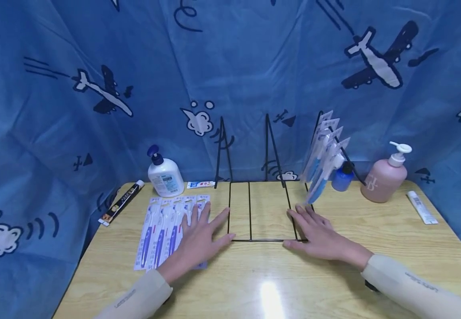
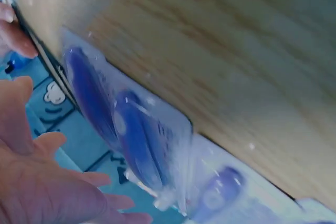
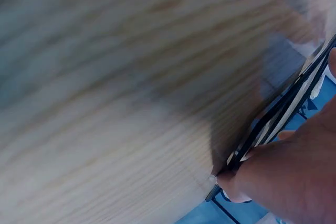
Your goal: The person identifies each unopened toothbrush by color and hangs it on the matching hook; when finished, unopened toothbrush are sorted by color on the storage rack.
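A black wire rack [image 1: 262, 240] lies across the middle of the wooden table, its upright triangular loops standing at the back. My left hand [image 1: 200, 237], fingers spread, reaches to the rack's front left corner and partly covers a row of packaged purple toothbrushes [image 1: 146, 241] lying flat. In the left wrist view the toothbrush packs [image 2: 136, 140] show right beside that hand. My right hand [image 1: 320, 235] is at the rack's front right corner, fingers extended along the wire; its fingertips touch the wire [image 3: 262, 124] in the right wrist view. Several packaged blue toothbrushes [image 1: 326, 164] hang on the right loop.
Behind the left packs stand a white pump bottle [image 1: 166, 177] and a small toothpaste tube [image 1: 201, 184]. A black toothpaste tube [image 1: 122, 203] lies far left. On the right are a blue bottle [image 1: 342, 179], a pink pump bottle [image 1: 384, 179] and a white tube [image 1: 422, 207]. A blue curtain [image 1: 238, 79] hangs behind.
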Available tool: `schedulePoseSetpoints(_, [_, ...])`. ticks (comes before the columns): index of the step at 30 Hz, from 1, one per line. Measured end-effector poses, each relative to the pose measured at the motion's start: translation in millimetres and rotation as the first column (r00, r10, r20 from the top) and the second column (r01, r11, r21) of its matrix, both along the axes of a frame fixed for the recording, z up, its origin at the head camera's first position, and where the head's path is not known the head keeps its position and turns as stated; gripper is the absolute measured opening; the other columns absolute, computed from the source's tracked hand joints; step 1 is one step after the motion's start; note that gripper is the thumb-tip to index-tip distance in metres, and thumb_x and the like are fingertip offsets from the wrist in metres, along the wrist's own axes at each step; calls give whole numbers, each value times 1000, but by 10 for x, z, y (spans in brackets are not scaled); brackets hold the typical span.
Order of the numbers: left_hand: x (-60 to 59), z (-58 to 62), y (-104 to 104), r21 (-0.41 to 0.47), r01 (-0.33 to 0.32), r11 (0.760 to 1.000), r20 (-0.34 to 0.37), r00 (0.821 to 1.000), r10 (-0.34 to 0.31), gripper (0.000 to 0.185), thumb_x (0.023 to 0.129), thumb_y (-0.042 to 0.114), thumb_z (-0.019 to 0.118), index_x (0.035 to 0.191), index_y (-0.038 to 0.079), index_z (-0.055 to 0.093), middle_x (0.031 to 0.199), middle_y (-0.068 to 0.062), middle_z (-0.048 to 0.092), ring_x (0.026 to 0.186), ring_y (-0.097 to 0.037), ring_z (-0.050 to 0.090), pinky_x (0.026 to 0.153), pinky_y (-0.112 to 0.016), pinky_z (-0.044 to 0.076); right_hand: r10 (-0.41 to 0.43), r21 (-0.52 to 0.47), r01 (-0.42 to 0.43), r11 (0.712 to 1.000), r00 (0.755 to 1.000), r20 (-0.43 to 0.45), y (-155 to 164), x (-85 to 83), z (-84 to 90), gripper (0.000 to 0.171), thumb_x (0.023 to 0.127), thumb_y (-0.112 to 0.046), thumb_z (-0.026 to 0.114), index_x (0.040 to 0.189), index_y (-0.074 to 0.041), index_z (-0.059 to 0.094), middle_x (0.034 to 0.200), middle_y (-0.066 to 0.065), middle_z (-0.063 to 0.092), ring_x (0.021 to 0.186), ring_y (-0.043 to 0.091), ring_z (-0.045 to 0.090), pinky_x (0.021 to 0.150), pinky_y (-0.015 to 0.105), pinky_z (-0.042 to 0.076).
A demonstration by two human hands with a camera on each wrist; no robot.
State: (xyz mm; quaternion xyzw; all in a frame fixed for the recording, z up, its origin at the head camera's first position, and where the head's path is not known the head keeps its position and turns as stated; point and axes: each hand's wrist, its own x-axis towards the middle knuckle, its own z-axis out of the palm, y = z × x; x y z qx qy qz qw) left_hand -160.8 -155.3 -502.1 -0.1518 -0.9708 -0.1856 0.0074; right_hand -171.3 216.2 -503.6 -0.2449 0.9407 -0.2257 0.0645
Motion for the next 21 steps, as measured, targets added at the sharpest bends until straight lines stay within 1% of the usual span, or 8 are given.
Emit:
schedulePoseSetpoints(5, [44, 63, -167, 57, -57, 997, -5, 998, 57, 79, 105, 65, 62, 172, 29, 39, 177, -25, 21, 161, -56, 9, 119, -83, 7, -13, 18, 14, 1000, 1000, -20, -8, -12, -7, 95, 105, -63, 63, 170, -3, 33, 175, 28, 22, 160, 56, 16, 115, 82, 22])
schedulePoseSetpoints(7, [68, 74, -266, 77, -89, 993, -20, 996, 91, 81, 105, 62, 63, 172, 24, 38, 176, -25, 24, 161, -55, 13, 119, -83, 12, -17, 17, 18, 1000, 1000, -24, -9, -20, -6, 94, 105, -63, 63, 170, -2, 33, 175, 28, 23, 160, 55, 17, 115, 82, 22])
schedulePoseSetpoints(10, [122, 95, -447, 133, -143, 981, -47, 988, 150, 81, 105, 52, 68, 171, 15, 39, 174, -25, 29, 160, -53, 20, 119, -81, 18, -20, 16, 21, 1000, 999, -26, -10, -31, -10, 93, 105, -61, 63, 169, -1, 34, 176, 27, 23, 160, 55, 18, 115, 81, 24])
schedulePoseSetpoints(12, [158, 115, -581, 161, -182, 970, -63, 979, 194, 80, 105, 45, 70, 170, 10, 40, 172, -26, 33, 159, -51, 24, 118, -79, 22, -22, 10, 22, 1000, 999, -26, -12, -37, -13, 92, 105, -60, 63, 169, 0, 35, 175, 27, 24, 160, 55, 18, 115, 81, 24])
schedulePoseSetpoints(15, [202, 154, -795, 180, -253, 951, -45, 963, 265, 78, 105, 37, 70, 168, 5, 38, 170, -28, 34, 158, -50, 25, 119, -76, 24, -26, 4, 27, 1000, 999, -24, -16, -35, -15, 92, 105, -60, 64, 168, 0, 36, 175, 27, 24, 160, 54, 19, 115, 80, 25])
schedulePoseSetpoints(17, [215, 173, -947, 167, -302, 938, -21, 950, 310, 78, 106, 36, 70, 169, 3, 37, 169, -30, 33, 157, -52, 25, 118, -75, 25, -32, 2, 32, 999, 999, -26, -17, -35, -25, 92, 104, -61, 64, 168, -1, 37, 175, 28, 24, 160, 54, 19, 115, 79, 26])
schedulePoseSetpoints(20, [214, 178, -1179, 115, -371, 921, 34, 928, 370, 79, 106, 38, 68, 169, 4, 36, 167, -34, 31, 154, -57, 27, 117, -78, 25, -40, 4, 41, 999, 999, -30, -18, -36, -32, 92, 104, -61, 64, 168, -1, 38, 175, 27, 25, 160, 53, 19, 115, 79, 26])
schedulePoseSetpoints(21, [206, 172, -1256, 101, -392, 914, 52, 920, 389, 79, 106, 39, 68, 169, 4, 36, 166, -36, 32, 151, -59, 29, 115, -78, 27, -42, 8, 42, 999, 999, -33, -18, -39, -33, 92, 104, -62, 63, 168, -1, 38, 175, 27, 25, 160, 53, 19, 115, 79, 26])
